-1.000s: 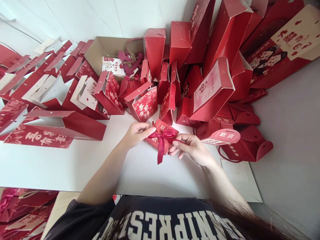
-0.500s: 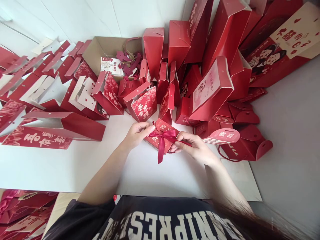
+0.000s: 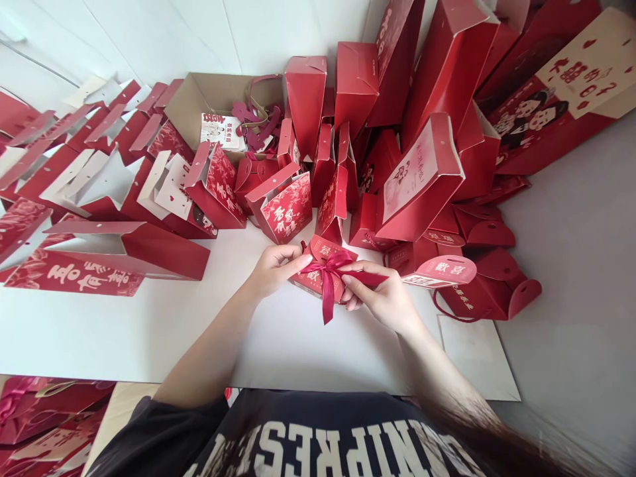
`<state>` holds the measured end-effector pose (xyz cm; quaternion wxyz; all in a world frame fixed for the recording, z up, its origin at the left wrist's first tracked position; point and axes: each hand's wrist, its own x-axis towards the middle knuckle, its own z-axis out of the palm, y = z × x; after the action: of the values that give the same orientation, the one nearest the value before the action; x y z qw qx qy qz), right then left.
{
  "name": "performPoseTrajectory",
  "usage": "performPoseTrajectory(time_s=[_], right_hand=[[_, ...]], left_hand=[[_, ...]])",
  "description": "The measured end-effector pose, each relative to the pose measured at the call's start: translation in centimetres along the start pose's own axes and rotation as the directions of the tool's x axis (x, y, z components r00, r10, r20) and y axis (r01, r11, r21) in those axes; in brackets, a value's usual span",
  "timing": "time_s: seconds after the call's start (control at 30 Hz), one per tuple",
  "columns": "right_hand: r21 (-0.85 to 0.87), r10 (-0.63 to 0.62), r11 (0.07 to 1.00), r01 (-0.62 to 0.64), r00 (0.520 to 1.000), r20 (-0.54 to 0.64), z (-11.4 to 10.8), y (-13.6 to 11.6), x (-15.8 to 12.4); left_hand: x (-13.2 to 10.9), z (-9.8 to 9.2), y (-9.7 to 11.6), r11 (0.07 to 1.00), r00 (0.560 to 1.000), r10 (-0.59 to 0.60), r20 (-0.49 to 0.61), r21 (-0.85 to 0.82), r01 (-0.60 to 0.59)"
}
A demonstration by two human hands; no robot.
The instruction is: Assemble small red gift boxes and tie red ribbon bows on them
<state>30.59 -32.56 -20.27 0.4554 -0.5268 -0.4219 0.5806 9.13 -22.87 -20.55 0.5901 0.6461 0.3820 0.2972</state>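
Note:
A small red gift box (image 3: 326, 246) with Chinese characters on its top rests on the white table in front of me. Around it goes a shiny crimson ribbon (image 3: 328, 305), tied in a bow with one tail hanging over the near side. Pinched at the left end of the bow is my left hand (image 3: 275, 270), thumb on the ribbon loop against the box. My right hand (image 3: 380, 296) closes thumb and fingers on the ribbon at the box's right side, some fingers curled beneath. Part of the right loop is covered by those fingers.
Rows of red paper gift bags (image 3: 124, 248) fill the left. A cardboard box (image 3: 186, 109) with cards and ribbon pieces stands behind. Tall red bags (image 3: 437, 172) and handled red boxes (image 3: 497, 285) crowd the right. More red bags (image 3: 54, 424) lie below the table's left edge.
My right hand has shifted slightly, its fingers regripping the ribbon. The bow and its hanging tail have moved a little to the right; my left hand stays nearly in place.

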Motion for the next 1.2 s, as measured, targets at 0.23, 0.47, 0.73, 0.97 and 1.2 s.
performPoseTrajectory(time_s=[0.23, 0.47, 0.73, 0.97, 1.2], right_hand=[[-0.147, -0.154, 0.98, 0.137, 0.982, -0.111, 0.8, 0.2, 0.0], [-0.283, -0.265, 0.934, 0.22, 0.955, -0.134, 0.8, 1.0, 0.2], [-0.067, -0.199, 0.979, 0.191, 0.965, -0.169, 0.9, 0.8, 0.8], [0.104, -0.072, 0.991, 0.088, 0.987, -0.143, -0.1, 0.4, 1.3], [-0.017, -0.083, 0.996, 0.082, 0.996, -0.017, -0.9, 0.7, 1.5]], left_hand=[[-0.2, 0.3, 0.0, 0.999, 1.0, 0.012, -0.02, 0.033, -0.011], [-0.2, 0.8, -0.3, 1.0, 0.999, -0.008, -0.047, 0.0, 0.008], [0.0, 1.3, -0.6, 0.998, 0.997, -0.026, -0.075, -0.053, 0.023], [0.1, 1.1, -0.7, 0.994, 0.999, 0.009, -0.038, -0.11, -0.013], [0.1, 0.7, -0.7, 0.99, 0.998, 0.04, -0.044, -0.136, -0.046]])
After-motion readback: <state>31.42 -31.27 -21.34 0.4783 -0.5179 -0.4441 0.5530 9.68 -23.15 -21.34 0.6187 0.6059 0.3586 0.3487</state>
